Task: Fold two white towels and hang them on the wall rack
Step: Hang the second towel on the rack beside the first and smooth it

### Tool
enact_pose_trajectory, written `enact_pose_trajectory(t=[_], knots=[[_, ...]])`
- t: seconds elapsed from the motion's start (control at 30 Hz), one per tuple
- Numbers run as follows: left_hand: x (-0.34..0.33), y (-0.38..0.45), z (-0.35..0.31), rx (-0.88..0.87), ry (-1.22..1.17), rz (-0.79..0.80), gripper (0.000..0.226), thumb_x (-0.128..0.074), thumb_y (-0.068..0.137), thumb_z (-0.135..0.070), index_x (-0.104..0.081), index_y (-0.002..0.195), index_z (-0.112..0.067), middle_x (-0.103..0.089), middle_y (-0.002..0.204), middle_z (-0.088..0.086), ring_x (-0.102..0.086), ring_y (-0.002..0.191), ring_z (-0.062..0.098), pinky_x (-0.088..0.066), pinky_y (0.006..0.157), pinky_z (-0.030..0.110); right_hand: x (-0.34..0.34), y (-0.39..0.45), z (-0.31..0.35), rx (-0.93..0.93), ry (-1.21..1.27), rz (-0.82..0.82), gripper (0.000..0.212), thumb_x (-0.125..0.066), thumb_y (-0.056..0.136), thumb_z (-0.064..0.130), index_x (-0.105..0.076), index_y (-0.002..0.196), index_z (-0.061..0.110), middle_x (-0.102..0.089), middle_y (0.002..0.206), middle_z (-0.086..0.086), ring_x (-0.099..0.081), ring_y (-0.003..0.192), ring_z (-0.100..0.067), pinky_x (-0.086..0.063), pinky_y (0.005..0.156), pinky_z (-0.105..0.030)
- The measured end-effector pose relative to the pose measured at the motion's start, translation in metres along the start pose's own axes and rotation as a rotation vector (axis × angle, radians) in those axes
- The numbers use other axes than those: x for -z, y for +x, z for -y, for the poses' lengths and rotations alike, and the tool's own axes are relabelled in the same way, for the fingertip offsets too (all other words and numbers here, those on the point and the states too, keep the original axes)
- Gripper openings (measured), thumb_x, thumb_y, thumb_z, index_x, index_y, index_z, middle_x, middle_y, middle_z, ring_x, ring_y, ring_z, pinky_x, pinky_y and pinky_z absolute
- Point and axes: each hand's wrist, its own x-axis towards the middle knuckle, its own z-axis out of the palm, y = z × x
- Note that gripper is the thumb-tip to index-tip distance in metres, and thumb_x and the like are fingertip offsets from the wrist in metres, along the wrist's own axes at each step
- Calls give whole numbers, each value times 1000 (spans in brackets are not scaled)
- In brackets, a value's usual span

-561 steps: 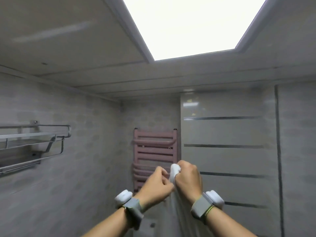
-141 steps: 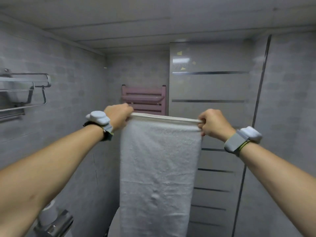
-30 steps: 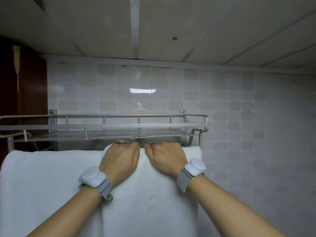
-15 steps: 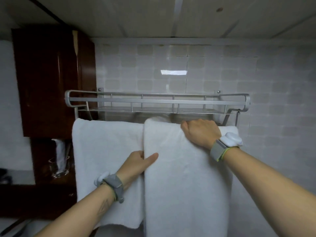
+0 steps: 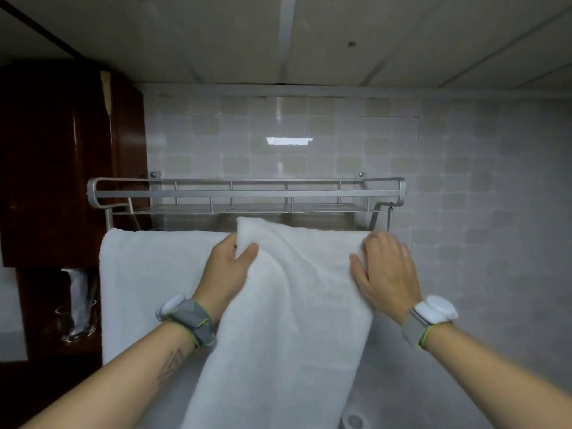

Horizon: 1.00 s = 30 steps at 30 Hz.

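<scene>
A silver metal wall rack (image 5: 247, 193) with a shelf and a bar below is fixed to the tiled wall. One folded white towel (image 5: 148, 289) hangs flat over the left part of the bar. A second white towel (image 5: 288, 320) hangs to its right, its upper left corner lifted and bunched. My left hand (image 5: 227, 274) pinches that raised corner between thumb and fingers. My right hand (image 5: 385, 270) grips the towel's upper right edge at the bar. The bar itself is hidden under the towels.
A dark red wooden cabinet (image 5: 62, 165) stands left of the rack. Below it a glass holder (image 5: 77, 305) holds some items. A round fixture (image 5: 354, 421) shows at the bottom edge. Both wrists carry white bands.
My left hand has risen from the seam between the towels and taken hold of the second towel's top left corner, lifting it. My right hand slid to the towel's right edge.
</scene>
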Motion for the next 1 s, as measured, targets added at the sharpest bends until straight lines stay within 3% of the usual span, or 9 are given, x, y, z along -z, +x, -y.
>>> enact_pose_trajectory(t=[0.1,0.2,0.3,0.43,0.63,0.7,0.83,0.93,1.0], knots=[[-2,4,-4,-4,-7,-16,11,-58,96,-16,-68,101,-17,-73,101,5,-69,98,28,-54,90,45,4,-27,-11,-491,244,183,42,-62,88,52,-48,98,14,-53,97,0,-54,84,-22,-45,68,-36],[-7,3,-5,10,-52,-2,12,-57,97,-15,-67,102,-18,-73,102,5,-69,98,26,-54,88,41,8,-43,-15,-908,1086,692,49,-70,85,49,-60,120,17,-71,117,0,-68,104,-18,-51,79,-31],[-7,3,-8,31,-93,-3,14,-56,98,-16,-67,105,-18,-73,104,6,-69,96,24,-54,87,39,8,-56,-19,-888,1446,856,59,-79,77,25,-61,130,7,-68,127,-8,-65,117,-24,-53,94,-37],[1,14,-15,47,-158,-60,13,-57,97,-14,-68,99,-20,-73,98,4,-68,86,20,-54,83,38,16,-33,-18,-831,1665,678,43,-62,90,2,-56,133,-1,-63,133,-18,-59,125,-34,-45,108,-47],[6,29,-6,197,-204,-56,22,-56,96,-9,-60,114,4,-70,106,20,-69,89,33,-59,69,37,31,36,-27,-937,1513,283,41,-60,88,-9,-58,127,3,-67,122,-22,-66,108,-42,-53,92,-58],[3,35,-5,245,-231,-104,20,-55,94,-5,-61,108,9,-68,98,22,-68,80,31,-58,63,33,33,47,-24,-983,1437,295,34,-58,90,-9,-60,122,2,-70,114,-22,-68,103,-41,-57,85,-54],[-8,54,-3,266,-226,-179,16,-56,92,-4,-60,97,11,-63,90,21,-63,76,29,-52,70,35,25,63,-20,-937,1189,351,33,-58,92,-2,-57,126,-4,-68,114,-25,-69,99,-41,-56,86,-53],[-17,78,-2,237,41,-223,13,-61,86,-10,-54,77,-3,-56,82,13,-56,73,24,-47,65,30,18,72,-17,-803,749,406,33,-60,92,12,-52,119,-4,-63,114,-18,-64,102,-34,-53,85,-36],[-15,87,-5,218,294,-236,17,-63,82,-16,-56,73,-3,-56,77,12,-54,71,24,-47,66,33,17,73,-10,-670,386,429,33,-53,96,20,-49,121,-2,-59,120,-21,-59,110,-39,-47,86,-36]])
